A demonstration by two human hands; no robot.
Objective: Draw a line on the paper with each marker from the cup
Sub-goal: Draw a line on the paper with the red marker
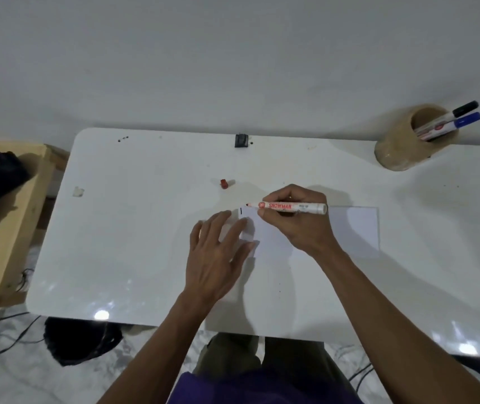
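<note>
My right hand grips an uncapped red marker, held level with its tip pointing left just above the paper's top left corner. The white paper lies on the white table, with a short dark line near its left edge. Fingers spread, my left hand lies flat on the paper's left part. The red cap rests on the table behind the hands. A tan cup at the back right holds a black-capped marker and a blue-capped marker.
The white table has a small black clip at its back edge and a bit of tape on the left. A wooden stand with a black object sits left of the table. A dark bag and cables lie on the floor.
</note>
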